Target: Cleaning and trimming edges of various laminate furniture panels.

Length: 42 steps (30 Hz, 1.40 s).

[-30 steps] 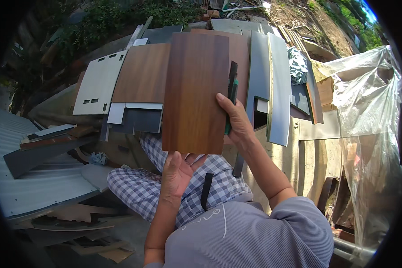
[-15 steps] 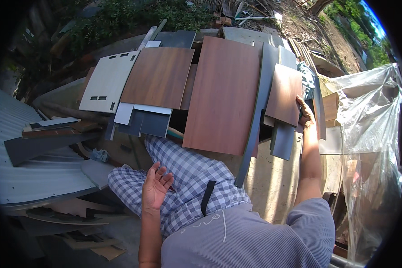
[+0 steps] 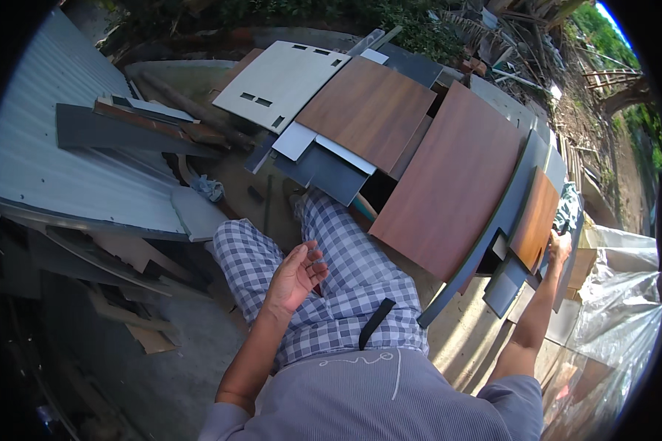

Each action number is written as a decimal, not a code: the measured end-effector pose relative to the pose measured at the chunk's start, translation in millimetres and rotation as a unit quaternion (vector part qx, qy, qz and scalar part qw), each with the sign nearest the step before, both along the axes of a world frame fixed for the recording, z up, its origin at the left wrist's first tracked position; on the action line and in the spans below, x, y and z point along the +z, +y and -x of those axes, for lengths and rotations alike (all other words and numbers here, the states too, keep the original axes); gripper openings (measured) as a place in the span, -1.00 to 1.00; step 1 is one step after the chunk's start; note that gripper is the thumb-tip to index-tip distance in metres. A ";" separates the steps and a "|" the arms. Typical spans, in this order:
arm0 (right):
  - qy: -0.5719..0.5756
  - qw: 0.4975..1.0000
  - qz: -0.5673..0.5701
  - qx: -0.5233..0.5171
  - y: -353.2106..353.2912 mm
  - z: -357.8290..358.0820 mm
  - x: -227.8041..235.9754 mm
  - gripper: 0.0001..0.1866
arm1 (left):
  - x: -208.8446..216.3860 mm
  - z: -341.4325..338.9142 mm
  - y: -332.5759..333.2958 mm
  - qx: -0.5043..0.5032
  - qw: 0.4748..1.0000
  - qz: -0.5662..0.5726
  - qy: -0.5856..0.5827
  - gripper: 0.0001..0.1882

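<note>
My right hand (image 3: 560, 247) is closed on the right edge of a small brown wood-grain panel (image 3: 535, 220) at the right end of the spread of boards. That panel looks tilted, resting over dark grey boards (image 3: 506, 285); my fingertips are partly hidden. A crumpled light cloth (image 3: 567, 206) lies just beyond the hand. My left hand (image 3: 298, 275) hovers over my checked trousers, palm up, fingers apart and holding nothing. Between the hands, a large reddish-brown panel (image 3: 449, 180) lies beside a long dark strip (image 3: 485, 228).
Farther left lie another brown panel (image 3: 366, 110) and a white panel with slots (image 3: 279, 84). A corrugated metal sheet (image 3: 73, 176) at left carries board offcuts (image 3: 136, 132). Clear plastic sheeting (image 3: 618, 316) hangs at right. Plants and debris border the far side.
The view has turned, so the boards appear rotated and shifted right. The small brown panel is seen more steeply angled, with my right hand still at its edge. My left hand remains open.
</note>
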State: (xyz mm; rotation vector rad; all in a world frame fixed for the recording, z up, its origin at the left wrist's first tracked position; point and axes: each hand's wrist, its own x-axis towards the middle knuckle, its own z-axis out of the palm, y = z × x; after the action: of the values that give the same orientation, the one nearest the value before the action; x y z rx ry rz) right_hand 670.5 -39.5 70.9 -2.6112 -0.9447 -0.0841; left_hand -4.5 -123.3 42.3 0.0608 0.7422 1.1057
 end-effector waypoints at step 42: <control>0.739 0.602 -0.104 0.285 11.5 460.2 10.3 -0.54 | 40.5 14.6 55.3 0.301 0.941 -0.153 0.003 -0.19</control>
State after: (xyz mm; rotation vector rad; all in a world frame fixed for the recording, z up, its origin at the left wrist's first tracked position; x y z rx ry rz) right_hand 210.4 -27.9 81.2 -1.1427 -0.8080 1.6773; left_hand -19.1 -68.0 82.8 0.1045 0.6006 1.8035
